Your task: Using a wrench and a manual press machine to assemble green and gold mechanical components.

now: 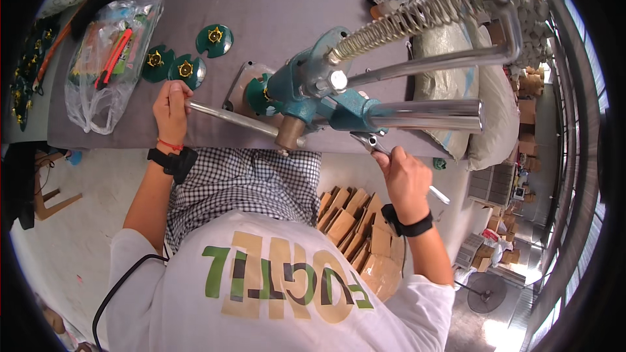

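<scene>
A teal hand press [293, 81] stands at the table's front edge, with a coil spring [391, 28] and shiny steel bars on it. My left hand [171, 111] is closed on the end of a thin metal rod [231, 116], which runs to a brown metal block [289, 132] on the press. My right hand [407, 181] grips a wrench [438, 193], its head against the underside of the press. A green disc [257, 94] sits partly hidden under the press. Near my left hand lie green discs with gold centres [214, 40].
A clear plastic bag [104, 91] with a red cutter [116, 57] on it lies left on the grey table [261, 0]. White woven sacks [450, 78] lean at the right. Cardboard pieces [352, 221] stand below the table, and a fan [486, 292] is at lower right.
</scene>
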